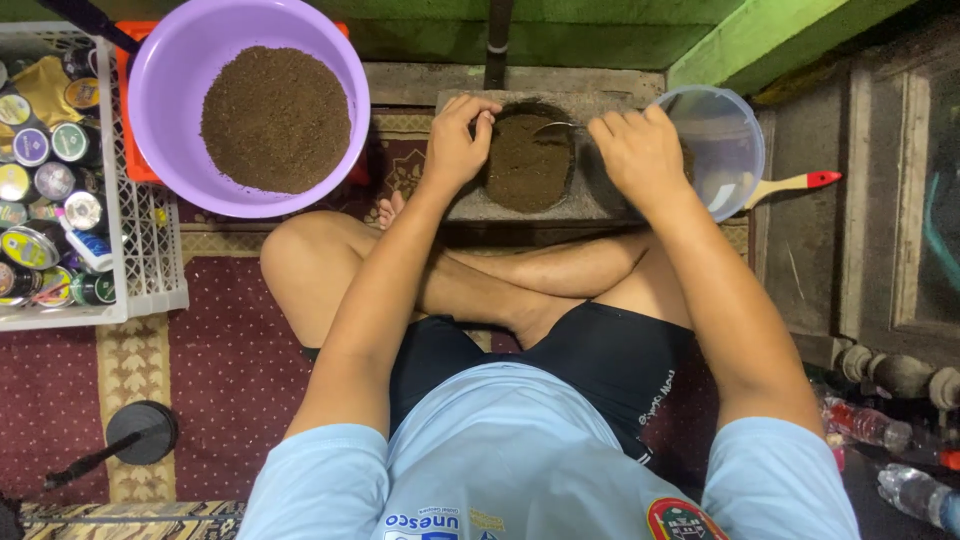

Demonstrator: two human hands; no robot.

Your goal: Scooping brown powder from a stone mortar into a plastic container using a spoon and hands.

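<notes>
Both hands sit at a grey stone block in the upper middle of the frame. One left hand rests its curled fingers on the rim of the block's hollow, which is filled with dark brown powder; its grip closes on nothing that shows. One right hand lies knuckles up, fingers bent over what looks like a metal spoon, mostly hidden, so I cannot tell how firmly it is held.

Far left, one white wire basket, cut off by the edge, holds many round tins, too crowded to count. One purple bowl of the same brown powder sits upper left. Right of the hands, one clear plastic tub is partly hidden, with one wooden brush handle tipped red beyond it.
</notes>
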